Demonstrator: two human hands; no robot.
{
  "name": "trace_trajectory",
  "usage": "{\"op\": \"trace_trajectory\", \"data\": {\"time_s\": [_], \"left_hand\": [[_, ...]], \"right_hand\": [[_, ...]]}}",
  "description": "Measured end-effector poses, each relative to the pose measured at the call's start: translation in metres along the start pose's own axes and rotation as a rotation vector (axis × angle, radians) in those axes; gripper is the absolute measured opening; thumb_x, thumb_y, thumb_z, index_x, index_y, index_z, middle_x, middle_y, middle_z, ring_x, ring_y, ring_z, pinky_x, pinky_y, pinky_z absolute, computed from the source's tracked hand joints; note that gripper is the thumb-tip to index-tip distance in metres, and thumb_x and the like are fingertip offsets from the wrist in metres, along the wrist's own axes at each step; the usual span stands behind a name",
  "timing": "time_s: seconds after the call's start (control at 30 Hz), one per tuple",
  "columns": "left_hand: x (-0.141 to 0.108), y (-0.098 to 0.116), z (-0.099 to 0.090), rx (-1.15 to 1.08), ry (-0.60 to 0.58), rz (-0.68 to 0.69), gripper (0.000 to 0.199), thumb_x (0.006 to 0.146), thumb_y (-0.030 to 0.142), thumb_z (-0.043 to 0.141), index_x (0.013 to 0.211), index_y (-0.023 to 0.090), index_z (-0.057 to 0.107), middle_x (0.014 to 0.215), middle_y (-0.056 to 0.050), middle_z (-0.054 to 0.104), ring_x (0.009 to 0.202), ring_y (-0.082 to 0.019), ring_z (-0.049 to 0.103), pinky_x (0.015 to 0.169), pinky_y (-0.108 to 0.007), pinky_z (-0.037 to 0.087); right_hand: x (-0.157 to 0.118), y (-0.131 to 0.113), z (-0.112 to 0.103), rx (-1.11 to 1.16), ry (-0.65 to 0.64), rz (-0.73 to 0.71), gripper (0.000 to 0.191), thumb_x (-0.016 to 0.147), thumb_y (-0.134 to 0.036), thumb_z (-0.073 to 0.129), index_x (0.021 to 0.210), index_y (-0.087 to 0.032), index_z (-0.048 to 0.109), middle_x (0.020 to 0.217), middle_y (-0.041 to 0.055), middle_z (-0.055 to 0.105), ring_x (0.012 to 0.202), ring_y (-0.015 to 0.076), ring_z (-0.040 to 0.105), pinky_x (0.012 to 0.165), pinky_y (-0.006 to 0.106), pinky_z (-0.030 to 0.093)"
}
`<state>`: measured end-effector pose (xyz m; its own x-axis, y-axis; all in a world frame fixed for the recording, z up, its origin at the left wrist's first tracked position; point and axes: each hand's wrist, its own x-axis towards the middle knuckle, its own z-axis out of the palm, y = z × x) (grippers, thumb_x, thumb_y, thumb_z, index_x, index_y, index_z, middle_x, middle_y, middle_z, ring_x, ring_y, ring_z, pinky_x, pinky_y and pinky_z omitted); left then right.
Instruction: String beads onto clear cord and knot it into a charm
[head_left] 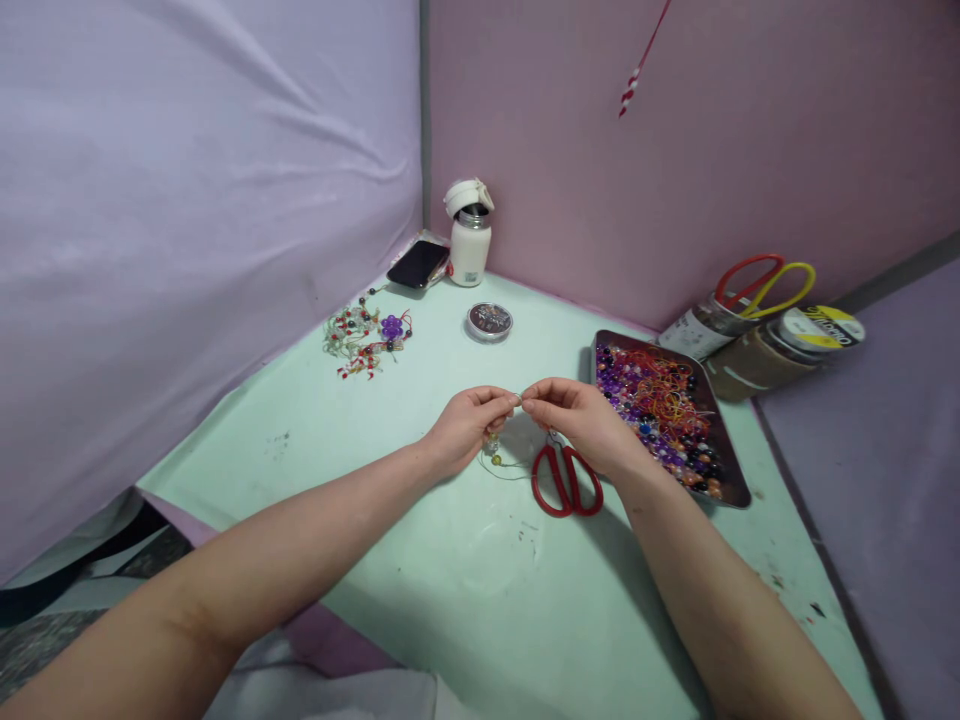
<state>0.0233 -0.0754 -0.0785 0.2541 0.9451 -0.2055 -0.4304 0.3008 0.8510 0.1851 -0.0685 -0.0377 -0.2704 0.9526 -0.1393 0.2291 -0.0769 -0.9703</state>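
Mid-frame, the left hand and right hand pinched a thin beaded cord, fingertips almost meeting. Its loose part hung below the left hand, then curved rightward toward red scissors, whose handles pointed to the bottom of the frame. Fingers covered the pinched stretch; the cord's ends were too fine to make out.

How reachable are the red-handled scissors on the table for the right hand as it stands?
Probably yes: the scissors lie just below the right hand, handle loops uncovered. But it's pinching a thin cord with the left hand, so that grip likely must open first.
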Motion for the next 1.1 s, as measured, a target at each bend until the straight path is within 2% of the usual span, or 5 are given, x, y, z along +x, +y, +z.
{"op": "trace_trajectory", "data": {"time_s": [0.3, 0.53, 0.67, 0.93, 1.1], "left_hand": [[-0.001, -0.002, -0.001, 0.081, 0.021, 0.042, 0.026, 0.068, 0.036, 0.076, 0.071, 0.013, 0.064, 0.055, 0.004, 0.045, 0.052, -0.006, 0.035, 0.051, -0.024, 0.023], [0.000, -0.002, -0.001, 0.016, 0.025, -0.012, 0.028, 0.062, 0.035, 0.080, 0.074, 0.012, 0.070, 0.067, -0.001, 0.057, 0.056, -0.005, 0.038, 0.053, -0.024, 0.026], [0.000, 0.000, 0.000, -0.065, 0.027, -0.029, 0.029, 0.061, 0.032, 0.082, 0.077, 0.010, 0.070, 0.069, -0.001, 0.057, 0.055, -0.004, 0.037, 0.052, -0.022, 0.026], [0.001, 0.000, 0.000, -0.146, 0.040, -0.044, 0.024, 0.064, 0.026, 0.079, 0.073, 0.011, 0.063, 0.063, 0.003, 0.048, 0.053, -0.003, 0.036, 0.049, -0.019, 0.025], [0.001, 0.001, -0.001, -0.157, 0.036, -0.039, 0.019, 0.069, 0.023, 0.074, 0.075, 0.012, 0.059, 0.075, 0.000, 0.056, 0.054, -0.002, 0.039, 0.049, -0.018, 0.026]], "right_hand": [[0.002, 0.004, 0.002, -0.015, 0.045, -0.004, 0.021, 0.070, -0.037, 0.070, 0.076, -0.018, 0.065, 0.070, -0.0001, 0.061, 0.061, 0.0111, 0.046, 0.059, 0.027, 0.036], [0.002, 0.005, 0.005, -0.070, 0.068, -0.008, 0.022, 0.072, -0.039, 0.068, 0.076, -0.017, 0.064, 0.068, -0.0005, 0.060, 0.059, 0.0106, 0.045, 0.058, 0.027, 0.035], [0.003, 0.007, 0.006, -0.060, 0.054, -0.002, 0.023, 0.073, -0.040, 0.067, 0.076, -0.017, 0.064, 0.064, -0.0023, 0.056, 0.057, 0.0100, 0.042, 0.056, 0.027, 0.033], [0.006, 0.012, 0.011, 0.067, 0.025, 0.059, 0.026, 0.069, -0.042, 0.071, 0.072, -0.019, 0.060, 0.059, -0.0043, 0.050, 0.053, 0.0091, 0.039, 0.052, 0.026, 0.030], [0.008, 0.014, 0.010, 0.196, 0.016, 0.130, 0.027, 0.067, -0.040, 0.072, 0.071, -0.019, 0.058, 0.060, -0.0039, 0.050, 0.055, 0.0094, 0.042, 0.052, 0.025, 0.032]]}}
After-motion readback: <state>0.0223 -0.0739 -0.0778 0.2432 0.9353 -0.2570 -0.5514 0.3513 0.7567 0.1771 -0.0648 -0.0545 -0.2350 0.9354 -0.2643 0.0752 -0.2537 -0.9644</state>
